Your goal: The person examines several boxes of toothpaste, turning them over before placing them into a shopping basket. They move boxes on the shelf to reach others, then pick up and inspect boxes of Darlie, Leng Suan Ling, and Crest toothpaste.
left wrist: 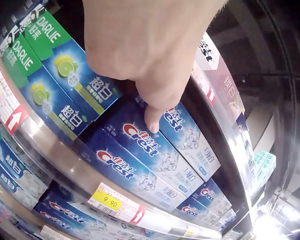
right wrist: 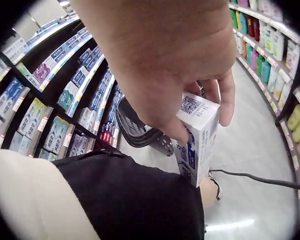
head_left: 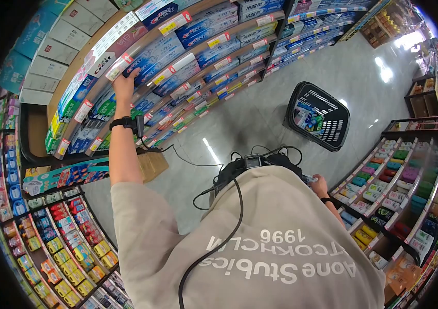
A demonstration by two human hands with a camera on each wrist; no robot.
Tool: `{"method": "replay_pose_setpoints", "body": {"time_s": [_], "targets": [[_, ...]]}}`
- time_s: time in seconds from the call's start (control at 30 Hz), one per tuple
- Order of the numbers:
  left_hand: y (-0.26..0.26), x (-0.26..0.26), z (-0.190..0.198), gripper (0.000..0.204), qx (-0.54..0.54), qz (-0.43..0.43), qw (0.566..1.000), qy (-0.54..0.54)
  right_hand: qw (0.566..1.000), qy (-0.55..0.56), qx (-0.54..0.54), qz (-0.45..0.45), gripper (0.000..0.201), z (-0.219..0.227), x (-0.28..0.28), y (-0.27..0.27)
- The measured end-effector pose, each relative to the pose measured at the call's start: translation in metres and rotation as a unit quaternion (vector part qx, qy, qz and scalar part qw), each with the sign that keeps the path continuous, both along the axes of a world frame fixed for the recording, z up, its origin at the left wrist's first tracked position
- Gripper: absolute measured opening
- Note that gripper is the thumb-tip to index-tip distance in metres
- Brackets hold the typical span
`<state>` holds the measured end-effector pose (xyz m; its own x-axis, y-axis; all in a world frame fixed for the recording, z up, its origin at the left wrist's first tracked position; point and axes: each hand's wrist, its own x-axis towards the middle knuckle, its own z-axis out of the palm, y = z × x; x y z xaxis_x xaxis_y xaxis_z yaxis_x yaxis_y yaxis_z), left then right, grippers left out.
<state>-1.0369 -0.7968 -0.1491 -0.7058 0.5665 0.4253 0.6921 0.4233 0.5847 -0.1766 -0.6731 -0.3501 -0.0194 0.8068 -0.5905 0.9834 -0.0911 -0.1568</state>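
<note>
My left hand (head_left: 124,86) reaches into a shelf of toothpaste on the left. In the left wrist view its thumb touches a blue-and-white Crest toothpaste box (left wrist: 140,142) in a row of similar ones; the other fingers are hidden behind the hand, so I cannot tell whether they grip it. Green-and-blue Darlie boxes (left wrist: 65,65) stand beside that row. Down by my right side, my right hand (right wrist: 175,75) holds a white-and-blue toothpaste box (right wrist: 197,140) between thumb and fingers. A QR code shows on its upper end.
A black shopping basket (head_left: 334,131) with several packages inside stands on the grey floor, ahead to the right. Shelves of bottles (head_left: 383,190) are at the right, and shelves of colourful packets (head_left: 69,252) at the left. Black cables (head_left: 190,162) run from my waist.
</note>
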Motion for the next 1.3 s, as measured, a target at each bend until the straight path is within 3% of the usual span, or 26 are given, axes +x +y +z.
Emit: {"method": "replay_pose_setpoints", "body": {"time_s": [0.07,0.17,0.27,0.37,0.47,0.57,0.7,0.77,0.87,0.93,1.0,1.1,1.2,1.3], "targets": [[-0.001,0.0,0.001,0.051,-0.033,0.012,0.999,0.006,1.0,0.011,0.005,0.003,0.05,0.001,-0.002,0.001],[-0.002,0.001,0.0,0.039,-0.014,-0.013,0.998,0.057,1.0,0.012,0.007,0.013,0.05,0.004,-0.009,0.005],[0.001,0.001,-0.003,0.043,-0.018,0.012,0.997,0.069,1.0,0.002,0.002,0.023,0.051,0.003,-0.015,0.015],[0.003,0.029,0.018,0.047,-0.056,0.053,0.993,0.094,1.0,-0.002,0.001,0.029,0.051,0.002,-0.018,0.026],[0.001,0.034,0.018,0.053,-0.03,0.054,0.99,0.124,1.0,-0.005,-0.003,0.026,0.05,0.006,-0.023,0.033],[-0.003,0.051,0.021,0.059,-0.004,0.067,0.996,0.06,1.0,-0.003,-0.002,0.022,0.05,0.007,-0.025,0.041],[-0.009,0.098,-0.013,0.071,0.082,0.178,0.971,0.138,0.999,-0.013,0.01,0.037,0.05,-0.003,-0.02,0.047],[-0.01,0.133,-0.027,0.066,0.096,0.154,0.971,0.153,1.0,0.012,-0.018,-0.012,0.049,-0.004,-0.017,0.051],[-0.01,0.187,-0.061,0.054,0.039,0.09,0.989,0.111,0.998,0.048,0.028,0.008,0.051,-0.065,0.034,0.056],[0.004,0.217,-0.081,0.047,-0.021,0.011,0.999,0.045,1.0,-0.006,-0.005,-0.03,0.052,-0.041,0.021,0.056],[0.015,0.228,-0.098,0.042,-0.088,-0.048,0.995,-0.013,0.999,-0.003,0.032,0.016,0.049,-0.043,0.021,0.056],[0.05,0.24,-0.111,0.037,-0.125,-0.105,0.987,-0.011,0.998,0.036,-0.047,-0.017,0.05,-0.072,0.037,0.077],[0.072,0.239,-0.131,0.037,-0.12,-0.098,0.987,-0.048,0.994,0.084,-0.062,0.004,0.047,-0.099,0.059,0.098],[0.084,0.237,-0.161,0.036,-0.121,-0.088,0.987,-0.063,0.991,0.057,-0.03,0.122,0.044,-0.11,0.06,0.125]]}}
